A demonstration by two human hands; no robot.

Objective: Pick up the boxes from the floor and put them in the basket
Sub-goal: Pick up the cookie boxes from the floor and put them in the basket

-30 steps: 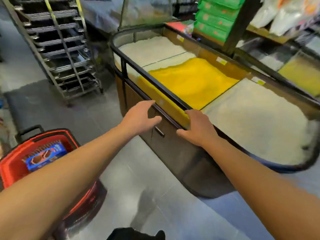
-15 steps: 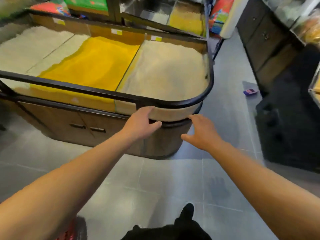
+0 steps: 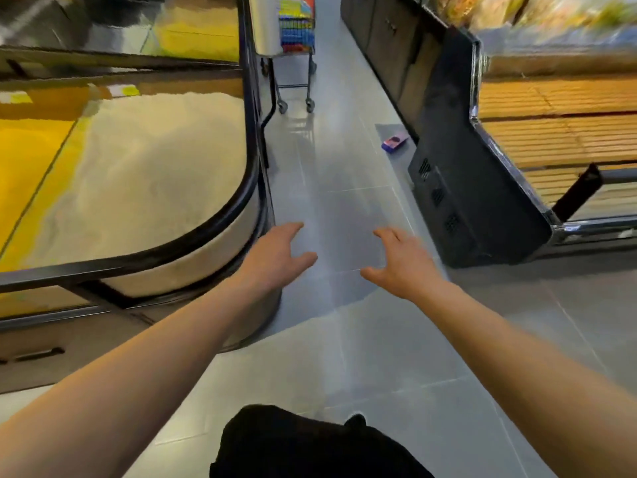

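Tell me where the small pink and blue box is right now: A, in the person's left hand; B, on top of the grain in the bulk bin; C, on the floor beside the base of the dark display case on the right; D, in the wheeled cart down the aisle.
C: the pink and blue box lies on the floor against the dark display case, well ahead of both empty hands.

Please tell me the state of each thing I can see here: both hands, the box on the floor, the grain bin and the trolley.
left hand: open, holds nothing
right hand: open, holds nothing
box: lying on the floor beside the dark cabinet, untouched
grain bin: filled, uncovered
trolley: standing, loaded
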